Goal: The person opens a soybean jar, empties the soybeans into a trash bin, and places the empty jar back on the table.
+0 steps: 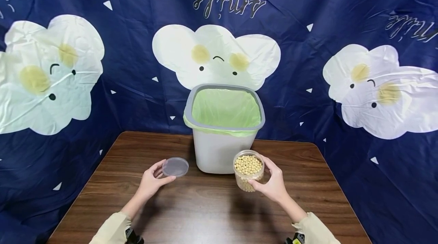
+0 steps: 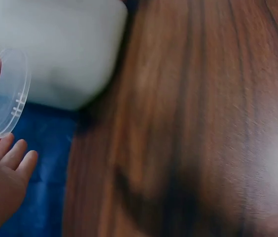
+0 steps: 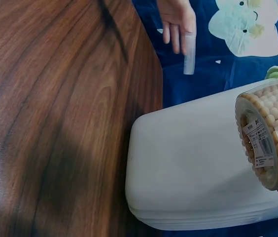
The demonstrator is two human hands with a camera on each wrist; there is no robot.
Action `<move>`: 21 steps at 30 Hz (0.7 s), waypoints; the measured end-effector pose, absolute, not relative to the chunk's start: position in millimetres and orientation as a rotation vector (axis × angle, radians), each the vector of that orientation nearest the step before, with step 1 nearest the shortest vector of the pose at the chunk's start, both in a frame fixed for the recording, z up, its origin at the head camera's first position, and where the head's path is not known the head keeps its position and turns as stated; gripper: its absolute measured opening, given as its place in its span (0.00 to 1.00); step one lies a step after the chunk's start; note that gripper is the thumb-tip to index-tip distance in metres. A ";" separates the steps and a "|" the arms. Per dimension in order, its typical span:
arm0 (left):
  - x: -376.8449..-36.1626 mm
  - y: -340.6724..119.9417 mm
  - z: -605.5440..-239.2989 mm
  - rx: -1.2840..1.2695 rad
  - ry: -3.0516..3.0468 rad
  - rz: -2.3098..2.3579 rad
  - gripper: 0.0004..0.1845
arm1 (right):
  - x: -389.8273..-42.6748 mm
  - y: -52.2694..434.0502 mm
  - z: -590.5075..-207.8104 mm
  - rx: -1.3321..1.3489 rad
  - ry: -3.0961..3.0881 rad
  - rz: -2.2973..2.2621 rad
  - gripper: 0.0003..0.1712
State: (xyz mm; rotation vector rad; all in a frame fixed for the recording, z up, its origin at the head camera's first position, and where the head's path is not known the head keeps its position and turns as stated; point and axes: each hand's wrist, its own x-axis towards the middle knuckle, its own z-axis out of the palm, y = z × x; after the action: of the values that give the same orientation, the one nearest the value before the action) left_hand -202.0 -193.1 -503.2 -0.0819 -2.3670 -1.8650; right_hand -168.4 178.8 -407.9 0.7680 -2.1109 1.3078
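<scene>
While both of my hands are up off the bench (image 1: 212,206), the biggest thing in the frame is the dark blue backdrop (image 1: 137,46) with its white cloud faces, filling the top and both sides of the head view. Below it, the wooden bench takes up the lower middle. At centre frame stands the white bin (image 1: 219,152) with a grey rim and a green liner (image 1: 226,109), open at the top, near the far edge of the bench.

Just right of the bin's base, my right hand (image 1: 272,183) has its fingers wrapped round the clear jar (image 1: 248,170), which is open and full nearly to the brim with pale yellow beans (image 1: 248,164). The right wrist view shows the jar lying close against the bin's white wall. Left of the bin, my left hand (image 1: 152,181) pinches the clear round lid (image 1: 175,167) by its edge between thumb and fingertips, the other fingers loosely spread.

My worry is the jar: with no lid and so full, any tilt short of the bin's mouth would likely scatter beans over the bench. The bin's tall wall stands between jar and opening, so a knock on the rim could jolt it. The lid, held by its edge only, could slip.
</scene>
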 end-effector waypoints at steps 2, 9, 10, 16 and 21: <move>-203.6 -198.2 -512.8 -0.066 -2.417 -1.825 0.39 | -167.5 180.4 -410.0 0.765 -2.116 1.329 0.39; -202.9 -211.3 -541.6 -0.076 -2.599 -1.684 0.42 | -164.5 185.2 -414.8 0.722 -2.136 1.324 0.39; -201.8 -211.8 -544.8 -0.079 -2.625 -1.675 0.42 | -164.3 185.6 -415.6 0.716 -2.140 1.321 0.38; -196.1 -212.3 -559.2 -0.105 -2.736 -1.661 0.42 | -163.6 187.4 -419.3 0.710 -2.146 1.345 0.38; -194.7 -214.2 -565.4 -0.163 -2.837 -1.456 0.44 | -163.7 190.2 -420.1 0.718 -2.128 1.383 0.37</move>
State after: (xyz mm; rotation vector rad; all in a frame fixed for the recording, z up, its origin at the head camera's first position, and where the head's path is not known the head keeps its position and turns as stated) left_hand -194.7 -214.2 -565.4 -0.1628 -2.8374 -1.4556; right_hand -163.7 190.2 -420.1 0.7175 -2.1281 1.3834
